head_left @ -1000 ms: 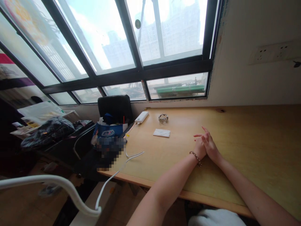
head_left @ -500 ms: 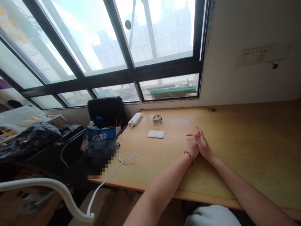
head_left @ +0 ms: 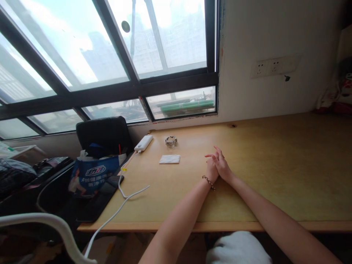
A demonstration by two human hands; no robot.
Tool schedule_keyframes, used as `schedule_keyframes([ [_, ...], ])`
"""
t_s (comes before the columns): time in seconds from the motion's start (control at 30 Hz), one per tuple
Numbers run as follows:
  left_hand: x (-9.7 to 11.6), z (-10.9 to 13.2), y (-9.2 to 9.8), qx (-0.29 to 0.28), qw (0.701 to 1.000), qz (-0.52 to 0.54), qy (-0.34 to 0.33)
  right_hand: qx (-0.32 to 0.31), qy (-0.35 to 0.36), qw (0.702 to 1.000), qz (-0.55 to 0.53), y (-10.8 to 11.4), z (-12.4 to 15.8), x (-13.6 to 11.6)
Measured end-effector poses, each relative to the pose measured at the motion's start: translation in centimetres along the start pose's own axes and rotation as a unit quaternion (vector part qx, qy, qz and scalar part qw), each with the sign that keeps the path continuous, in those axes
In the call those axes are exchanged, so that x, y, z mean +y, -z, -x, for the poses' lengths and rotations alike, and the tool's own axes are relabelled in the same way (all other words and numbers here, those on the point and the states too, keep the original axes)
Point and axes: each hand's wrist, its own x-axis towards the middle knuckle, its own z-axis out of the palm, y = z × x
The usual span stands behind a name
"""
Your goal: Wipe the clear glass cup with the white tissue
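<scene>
My left hand, with a braided bracelet at its wrist, rests on the wooden table. Against it lies my right hand, the two clasped with their fingers laced together and some fingertips sticking out. No object shows in either hand, though the palms are hidden. To the left of the hands is a flat white packet, apart from them. Behind the packet sits a shiny, round, ring-shaped thing, whose kind I cannot make out.
A white power bank with a white cable lies along the table's left side. A dark flat device overhangs that edge. Beyond it, a blue bag sits on a black chair. A white curved tube crosses the lower left.
The camera view has turned to the right, so everything sits further left in the picture. My hands stay clasped on the table in much the same pose.
</scene>
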Motion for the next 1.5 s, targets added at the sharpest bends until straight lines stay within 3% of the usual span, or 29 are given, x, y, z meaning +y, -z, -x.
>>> schedule_keyframes([
  [1.5, 0.2, 0.1, 0.0, -0.021, 1.0, 0.022, 0.004, 0.005, -0.005, 1.0, -0.016, -0.2, -0.2, 0.7],
])
